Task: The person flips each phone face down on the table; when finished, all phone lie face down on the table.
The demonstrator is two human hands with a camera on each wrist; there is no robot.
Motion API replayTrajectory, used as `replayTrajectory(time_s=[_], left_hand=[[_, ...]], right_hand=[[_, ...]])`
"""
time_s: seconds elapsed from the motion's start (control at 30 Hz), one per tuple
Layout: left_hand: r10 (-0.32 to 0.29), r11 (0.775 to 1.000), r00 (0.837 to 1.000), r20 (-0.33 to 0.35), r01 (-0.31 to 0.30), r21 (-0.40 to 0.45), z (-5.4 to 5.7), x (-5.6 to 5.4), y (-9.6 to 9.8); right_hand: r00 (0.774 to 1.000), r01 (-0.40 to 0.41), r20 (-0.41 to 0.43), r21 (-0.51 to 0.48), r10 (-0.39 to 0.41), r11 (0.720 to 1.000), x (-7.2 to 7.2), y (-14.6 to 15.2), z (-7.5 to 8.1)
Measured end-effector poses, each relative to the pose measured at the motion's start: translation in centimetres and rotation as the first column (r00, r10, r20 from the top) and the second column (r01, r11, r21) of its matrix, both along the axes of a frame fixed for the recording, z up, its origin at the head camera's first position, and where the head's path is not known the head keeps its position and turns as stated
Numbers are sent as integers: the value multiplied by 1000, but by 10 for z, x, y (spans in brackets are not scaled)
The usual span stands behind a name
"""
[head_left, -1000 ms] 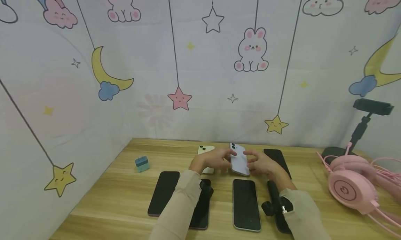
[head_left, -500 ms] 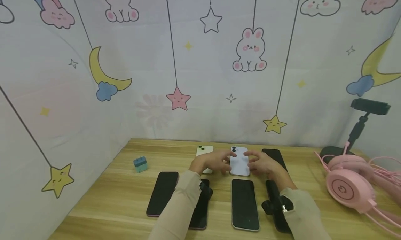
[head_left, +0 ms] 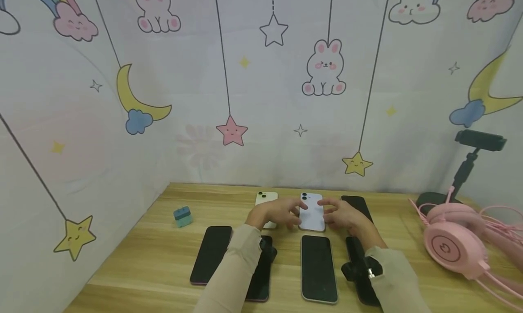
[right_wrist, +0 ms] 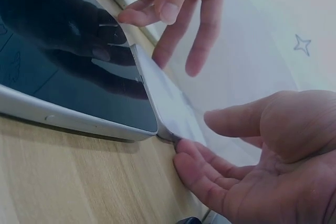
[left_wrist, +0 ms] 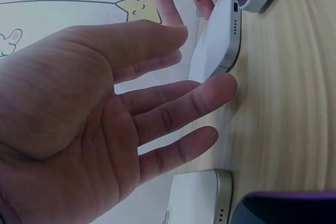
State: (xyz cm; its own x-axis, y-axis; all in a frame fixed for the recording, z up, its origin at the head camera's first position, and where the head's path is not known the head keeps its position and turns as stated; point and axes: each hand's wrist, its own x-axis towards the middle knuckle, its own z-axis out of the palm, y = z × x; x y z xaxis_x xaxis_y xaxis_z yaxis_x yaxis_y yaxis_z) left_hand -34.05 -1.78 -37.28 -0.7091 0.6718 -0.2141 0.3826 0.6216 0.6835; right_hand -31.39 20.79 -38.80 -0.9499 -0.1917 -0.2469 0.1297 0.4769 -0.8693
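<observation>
A pale lavender phone (head_left: 312,216) lies back side up on the table, its camera lenses at the top left. On its left is my left hand (head_left: 279,211), fingers spread and fairly straight; in the left wrist view its fingertips (left_wrist: 223,88) are near the phone's lower corner. My right hand (head_left: 345,214) is on the other side, with fingertips (right_wrist: 186,163) right at the phone's edge in the right wrist view. A cream phone (head_left: 260,199), also back up, is partly hidden behind the left hand. A black-screened phone (head_left: 319,268) lies just in front of the lavender one.
More dark-screened phones lie around: one at the left (head_left: 210,254), others partly under the forearms, and one back right (head_left: 357,205). A small teal block (head_left: 182,216) sits at the left. Pink headphones (head_left: 453,240) and a black stand (head_left: 461,176) are on the right, before a printed backdrop.
The lavender phone was slightly turned and raised a second ago; it now lies straight and flat between the hands. The hands have barely moved, and the head view has shifted slightly.
</observation>
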Motion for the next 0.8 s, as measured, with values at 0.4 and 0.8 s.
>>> replayTrajectory(time_s=[0.4,0.8], left_hand=[[-36,999,998,-44,34,-41,2,1,1],[-28,999,998,-60,26,-46,1,1,2]], right_hand=[[1000,-7,-15,-8,7,1000,0,2,-1],[1000,-25,-12,-30,25,999,0,7,-1]])
